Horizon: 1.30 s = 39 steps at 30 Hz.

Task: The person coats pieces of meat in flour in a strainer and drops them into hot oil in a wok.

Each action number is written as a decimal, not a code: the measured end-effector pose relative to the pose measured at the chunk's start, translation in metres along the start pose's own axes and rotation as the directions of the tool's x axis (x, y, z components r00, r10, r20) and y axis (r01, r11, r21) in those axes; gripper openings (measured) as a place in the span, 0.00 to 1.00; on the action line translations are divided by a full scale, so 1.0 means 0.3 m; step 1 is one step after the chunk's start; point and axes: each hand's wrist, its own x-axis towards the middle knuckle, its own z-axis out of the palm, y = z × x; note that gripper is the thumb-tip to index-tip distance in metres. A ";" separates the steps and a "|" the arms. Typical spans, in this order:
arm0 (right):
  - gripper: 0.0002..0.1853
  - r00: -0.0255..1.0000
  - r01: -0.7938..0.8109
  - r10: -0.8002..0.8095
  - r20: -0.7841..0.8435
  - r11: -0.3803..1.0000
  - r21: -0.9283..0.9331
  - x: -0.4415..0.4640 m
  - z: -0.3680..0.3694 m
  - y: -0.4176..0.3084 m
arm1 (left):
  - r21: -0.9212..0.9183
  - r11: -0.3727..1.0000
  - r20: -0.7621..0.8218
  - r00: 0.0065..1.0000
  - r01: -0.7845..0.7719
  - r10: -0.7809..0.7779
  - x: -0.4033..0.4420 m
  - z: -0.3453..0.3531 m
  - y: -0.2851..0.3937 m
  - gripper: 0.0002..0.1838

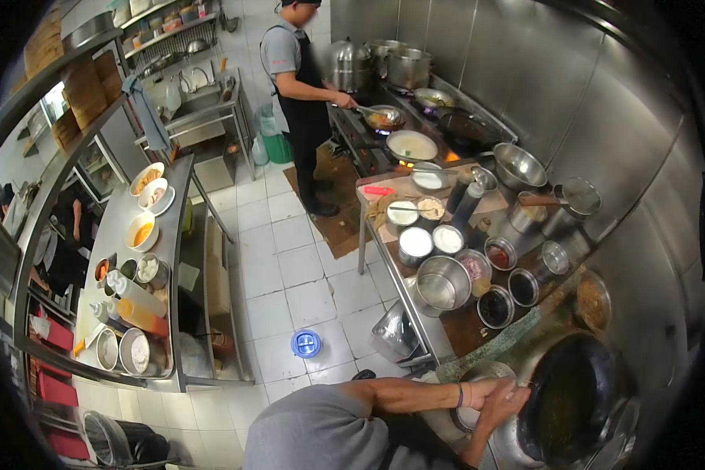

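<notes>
At the bottom right my left hand (486,390) and my right hand (506,406) are pressed together, fingers closed, beside the near rim of a large dark wok (569,395). Whatever they hold, if anything, is hidden between them. A bracelet is round my left wrist. The wok has a dark, shiny inside. Below my hands, a round metal pot (468,419) is partly covered by my forearm.
A co-worker (294,86) stirs food in a pan (382,119) at the stove. Metal pots and sauce containers crowd the side table (470,333). A blue-lidded container (305,343) stands on the tiled floor. Bowls and squeeze bottles line the left counter (125,227).
</notes>
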 end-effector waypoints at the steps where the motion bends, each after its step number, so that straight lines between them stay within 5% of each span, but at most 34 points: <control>1: 0.20 1.000 0.025 -0.025 -0.010 0.999 0.035 0.014 0.004 -0.019 | -0.016 1.000 -0.013 1.000 -0.005 0.004 0.000 -0.002 0.009 0.10; 3: 0.17 0.995 -0.013 0.008 0.096 0.999 0.051 0.046 -0.008 -0.046 | -0.039 0.997 -0.097 0.993 -0.070 0.065 0.019 0.019 0.017 0.13; 6: 0.15 0.985 0.164 -0.162 0.058 0.986 -0.030 0.082 0.032 -0.112 | 0.007 0.998 -0.056 0.996 -0.062 0.063 -0.003 0.070 0.107 0.13; 11: 0.29 0.901 0.369 -0.321 0.292 0.920 -0.129 0.043 0.035 -0.160 | -0.101 0.993 -0.052 0.996 0.065 -0.071 -0.047 0.144 0.218 0.06; 14: 0.29 0.961 0.204 -0.221 0.165 0.972 0.114 0.015 0.058 -0.113 | -0.164 0.984 0.048 0.995 -0.075 0.084 -0.036 0.079 0.150 0.06; 15: 0.25 0.971 0.173 -0.195 0.140 0.973 0.154 0.008 0.075 -0.078 | -0.108 0.988 -0.151 0.984 -0.107 0.090 -0.002 0.055 0.112 0.07; 16: 0.22 0.975 0.165 -0.181 0.133 0.979 0.122 0.010 0.075 -0.047 | -0.013 0.989 -0.002 0.989 -0.149 0.149 0.013 0.048 0.105 0.09; 18: 0.17 0.979 0.166 -0.165 0.122 0.986 0.001 0.014 0.066 0.021 | -0.089 0.995 0.026 0.999 -0.035 0.037 -0.025 0.152 0.137 0.12; 20: 0.14 0.982 0.156 -0.150 0.113 0.987 -0.046 0.028 0.038 0.032 | -0.051 0.995 0.041 0.996 -0.083 0.085 -0.031 0.196 0.135 0.13; 23: 0.14 0.997 0.080 -0.082 -0.001 0.973 0.216 0.074 -0.011 -0.134 | -0.012 0.995 -0.054 0.993 -0.104 0.103 -0.077 0.357 0.159 0.16; 25: 0.19 0.984 0.060 -0.106 0.141 0.954 0.293 0.105 -0.071 -0.165 | 0.065 0.991 -0.258 0.957 -0.119 0.132 -0.143 0.523 0.180 0.20; 27: 0.22 0.959 -0.046 -0.033 0.283 0.962 0.267 0.116 -0.074 -0.109 | 0.036 0.987 -0.229 0.961 -0.154 0.158 -0.117 0.484 0.159 0.20; 28: 0.22 0.952 0.084 -0.141 0.271 0.974 0.212 0.105 -0.070 -0.097 | 0.021 0.986 -0.215 0.962 -0.166 0.167 -0.097 0.436 0.150 0.21; 29: 0.22 0.933 0.213 -0.247 0.262 0.965 0.152 0.095 -0.071 -0.092 | 0.028 0.992 -0.023 0.992 -0.120 0.121 -0.076 0.337 0.146 0.20; 32: 0.26 0.892 0.369 -0.374 0.253 0.927 0.071 0.045 -0.052 -0.101 | -0.002 0.978 -0.172 0.963 -0.210 0.207 -0.060 0.263 0.104 0.19; 33: 0.28 0.852 0.467 -0.455 0.258 0.884 0.017 0.034 -0.044 -0.104 | -0.008 0.977 -0.021 0.977 -0.212 0.212 -0.080 0.247 0.103 0.16; 34: 0.29 0.802 0.561 -0.530 0.277 0.826 -0.044 0.022 -0.055 -0.102 | 0.004 0.970 -0.034 0.969 -0.243 0.243 -0.043 0.178 0.076 0.17; 39: 0.25 0.849 0.478 -0.473 0.237 0.877 0.037 0.004 -0.055 -0.060 | -0.018 0.973 -0.082 0.971 -0.228 0.226 -0.026 0.091 0.021 0.15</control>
